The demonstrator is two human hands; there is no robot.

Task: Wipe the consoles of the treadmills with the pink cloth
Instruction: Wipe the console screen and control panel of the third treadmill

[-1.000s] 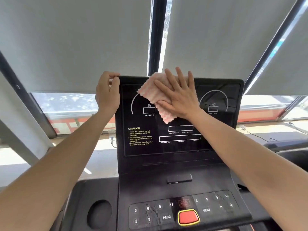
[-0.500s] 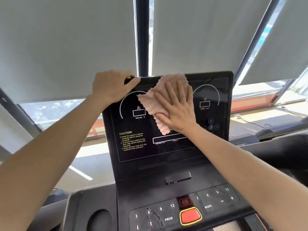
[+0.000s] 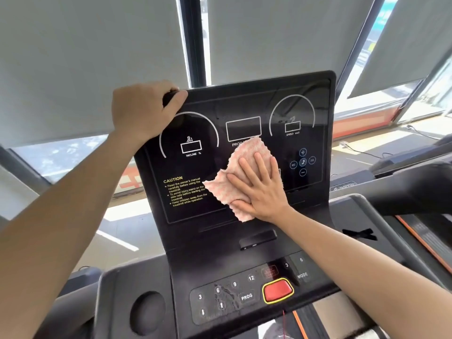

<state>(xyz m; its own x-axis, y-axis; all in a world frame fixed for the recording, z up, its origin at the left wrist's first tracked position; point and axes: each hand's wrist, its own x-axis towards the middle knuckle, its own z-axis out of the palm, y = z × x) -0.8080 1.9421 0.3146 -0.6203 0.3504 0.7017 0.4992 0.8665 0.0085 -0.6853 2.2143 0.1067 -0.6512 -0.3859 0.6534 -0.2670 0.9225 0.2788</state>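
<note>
Pink waffle-weave cloth (image 3: pixel 241 177) pressed under flat, unclenched right hand (image 3: pixel 263 189), mid-lower glossy black treadmill console (image 3: pixel 244 106); left hand (image 3: pixel 143 111) clamps its top-left corner; right side bare.

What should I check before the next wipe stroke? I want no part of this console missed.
1. Pink cloth flat under right hand: ok.
2. Left hand steadying the console's top left corner: ok.
3. Smudges near the speed readout, above the cloth: not ok.
4. Streaks on the lower keypad around the 6 key: not ok.
5. Red button clear of the hands: ok.
6. Cloth damp enough: cannot tell.
</note>
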